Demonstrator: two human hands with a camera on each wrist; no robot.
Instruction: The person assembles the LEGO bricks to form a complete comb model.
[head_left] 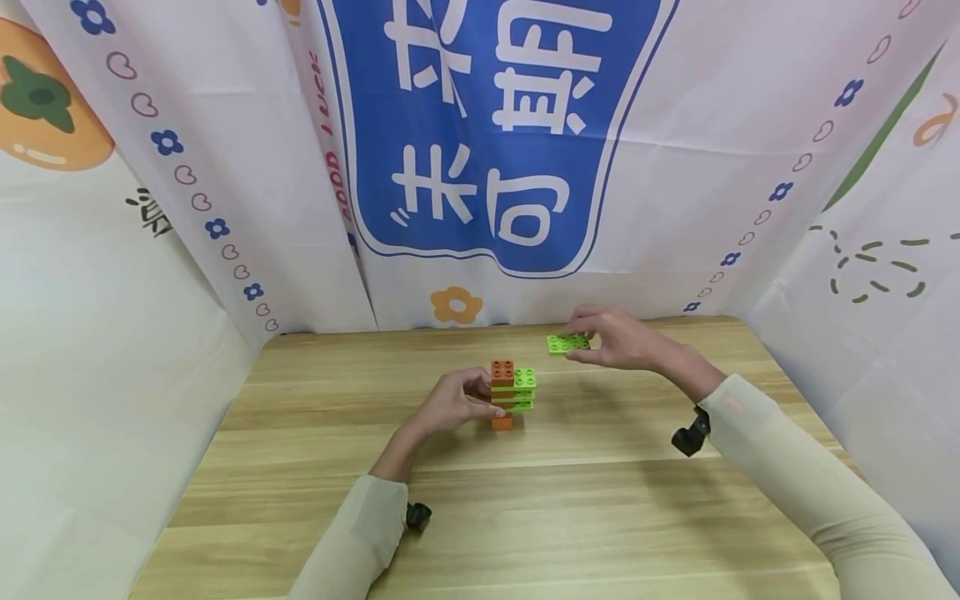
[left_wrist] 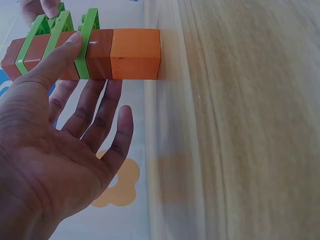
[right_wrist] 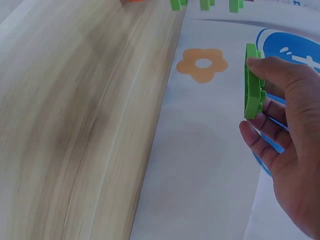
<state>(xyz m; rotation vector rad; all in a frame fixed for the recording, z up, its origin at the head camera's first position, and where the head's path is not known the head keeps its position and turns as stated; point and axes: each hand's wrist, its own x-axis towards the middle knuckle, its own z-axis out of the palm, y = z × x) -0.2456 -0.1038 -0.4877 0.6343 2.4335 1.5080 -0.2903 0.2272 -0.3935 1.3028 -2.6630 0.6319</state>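
An upright tower of toy building bricks [head_left: 502, 373] stands on the wooden table. It stacks brown bricks over an orange brick [left_wrist: 136, 54] at its base, with thin green plates [head_left: 525, 377] between them jutting out to the right. My left hand [head_left: 453, 402] grips it from the left, thumb on the near side and fingers behind. To the right and farther back, my right hand [head_left: 618, 337] pinches a loose green studded plate [right_wrist: 253, 82] between thumb and fingers, above the table. The plate is studs up in the head view.
The wooden table [head_left: 600, 517] runs back to a white printed cloth [head_left: 675, 208] hanging behind it. More cloth hangs at the left and right sides. Each wrist wears a small black camera [head_left: 692, 433] near the sleeve cuff.
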